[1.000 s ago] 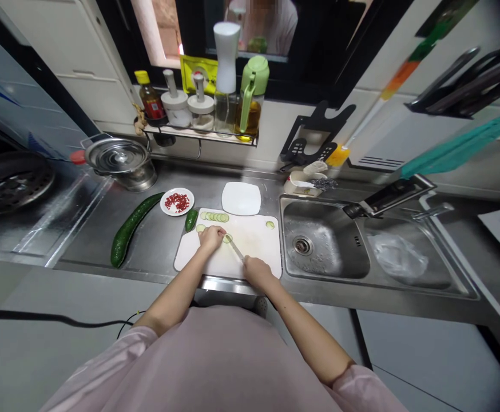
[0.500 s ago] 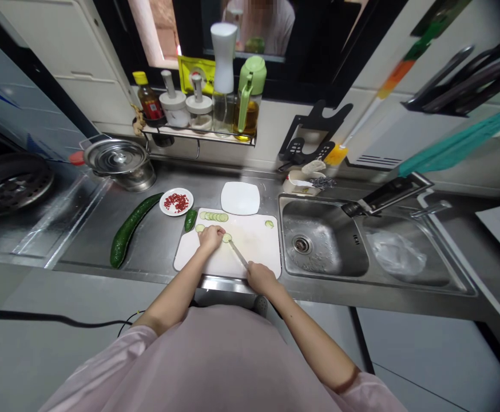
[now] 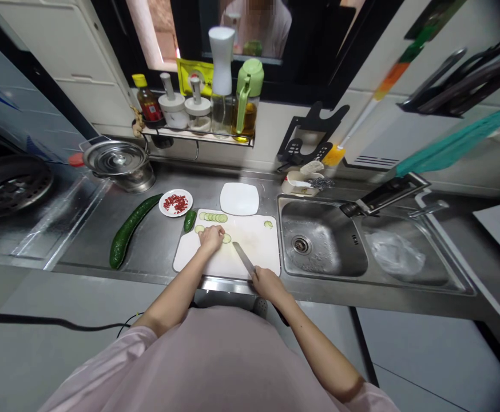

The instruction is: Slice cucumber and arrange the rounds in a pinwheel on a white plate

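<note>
My right hand (image 3: 269, 284) is closed round the handle of a kitchen knife (image 3: 243, 257). Its blade points up and left, over the white cutting board (image 3: 258, 243). My left hand (image 3: 211, 237) rests on the board, fingers bent together at the edge of a pale green cucumber slice (image 3: 227, 238). What lies beneath that palm is hidden. Another slice (image 3: 199, 229) shows left of the hand. Behind it runs a row of overlapping cucumber slices (image 3: 214, 217). A short dark green cucumber piece (image 3: 190, 221) sits at the board's left edge, and small green scraps (image 3: 268, 224) lie at the back right.
A long whole cucumber (image 3: 130, 230) lies left of the board. Behind are a plate of chopped red pieces (image 3: 175, 202), a white square dish (image 3: 239, 198) and a lidded steel pot (image 3: 125, 166). The sink (image 3: 322, 234) adjoins on the right. A condiment rack (image 3: 198, 135) hangs above.
The knife has drawn back from the cucumber slice, toward me and to the right, so a gap now shows between them. My left hand stays in nearly the same place.
</note>
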Motion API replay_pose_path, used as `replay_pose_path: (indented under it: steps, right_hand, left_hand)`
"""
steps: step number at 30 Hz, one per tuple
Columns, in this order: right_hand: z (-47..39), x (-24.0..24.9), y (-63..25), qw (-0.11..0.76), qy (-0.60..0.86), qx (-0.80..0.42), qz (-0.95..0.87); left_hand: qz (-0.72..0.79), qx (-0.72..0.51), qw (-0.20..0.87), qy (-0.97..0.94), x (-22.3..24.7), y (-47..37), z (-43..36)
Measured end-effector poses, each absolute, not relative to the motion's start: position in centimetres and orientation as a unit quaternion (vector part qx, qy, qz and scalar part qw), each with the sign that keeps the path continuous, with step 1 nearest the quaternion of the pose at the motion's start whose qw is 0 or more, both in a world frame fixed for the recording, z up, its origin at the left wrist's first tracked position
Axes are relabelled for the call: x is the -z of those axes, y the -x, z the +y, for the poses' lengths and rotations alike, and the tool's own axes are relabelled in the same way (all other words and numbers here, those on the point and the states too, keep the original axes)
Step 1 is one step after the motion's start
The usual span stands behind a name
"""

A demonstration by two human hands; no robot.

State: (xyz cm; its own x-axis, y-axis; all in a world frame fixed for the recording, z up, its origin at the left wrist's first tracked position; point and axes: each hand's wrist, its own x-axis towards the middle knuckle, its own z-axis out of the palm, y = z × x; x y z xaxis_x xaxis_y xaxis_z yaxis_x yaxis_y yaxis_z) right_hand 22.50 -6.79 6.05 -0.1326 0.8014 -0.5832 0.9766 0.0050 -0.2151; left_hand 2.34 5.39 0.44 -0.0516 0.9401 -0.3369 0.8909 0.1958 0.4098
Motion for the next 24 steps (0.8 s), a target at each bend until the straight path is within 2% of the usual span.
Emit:
replay_pose_path:
  steps: [6, 24]
  right_hand:
    - [-7.6, -5.6, -23.4, 0.133, -0.663, 0.289, 0.678]
    - [-7.1, -5.2, -23.8, 0.111, -0.663, 0.296, 0.679]
  left_hand:
    - [0.723, -0.044, 0.259, -0.639, -0.7, -2.7, 5.1]
    - [0.740, -0.150, 0.288, -0.588, -0.7, -2.1, 3.2]
